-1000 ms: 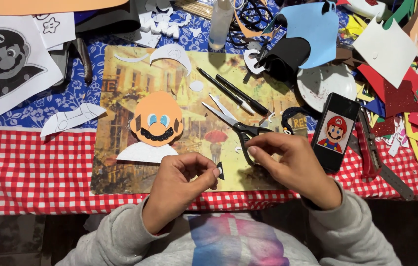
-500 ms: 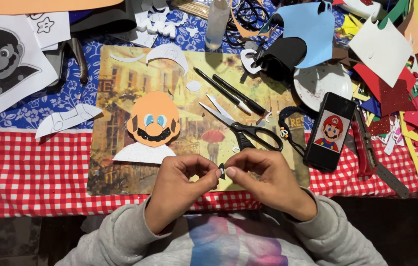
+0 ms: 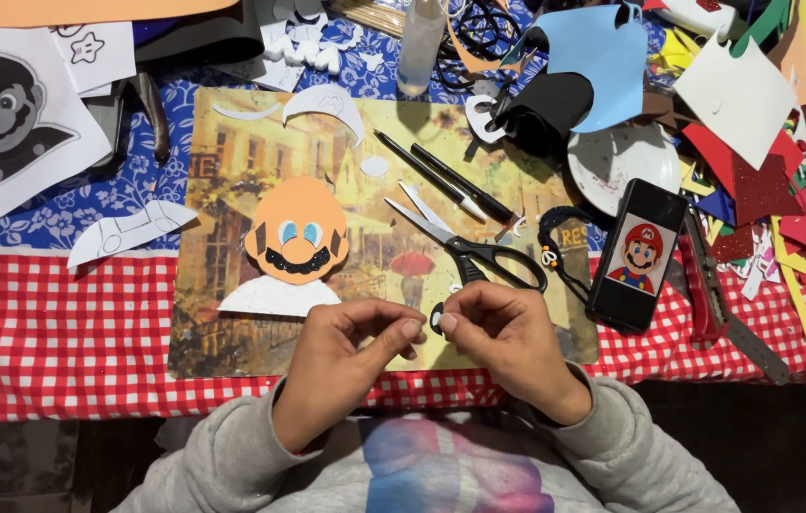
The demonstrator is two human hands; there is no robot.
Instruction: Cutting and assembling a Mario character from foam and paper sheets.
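Fingertips (image 3: 410,329) of the left hand (image 3: 341,356) and the right hand (image 3: 507,337) close together, pinching a small black cutout (image 3: 436,316) between them. It stands roughly upright just above the mat (image 3: 232,332), equally near both hands, below the scissors (image 3: 464,249).

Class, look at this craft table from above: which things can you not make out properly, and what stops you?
- Small black-and-white piece, head view: pinched between left hand and right hand; fingertips cover most of it, too small to tell its shape.
- Clear bottle: top cut off by the picture's upper edge.
- Black foam piece: partly hidden under blue foam sheet.
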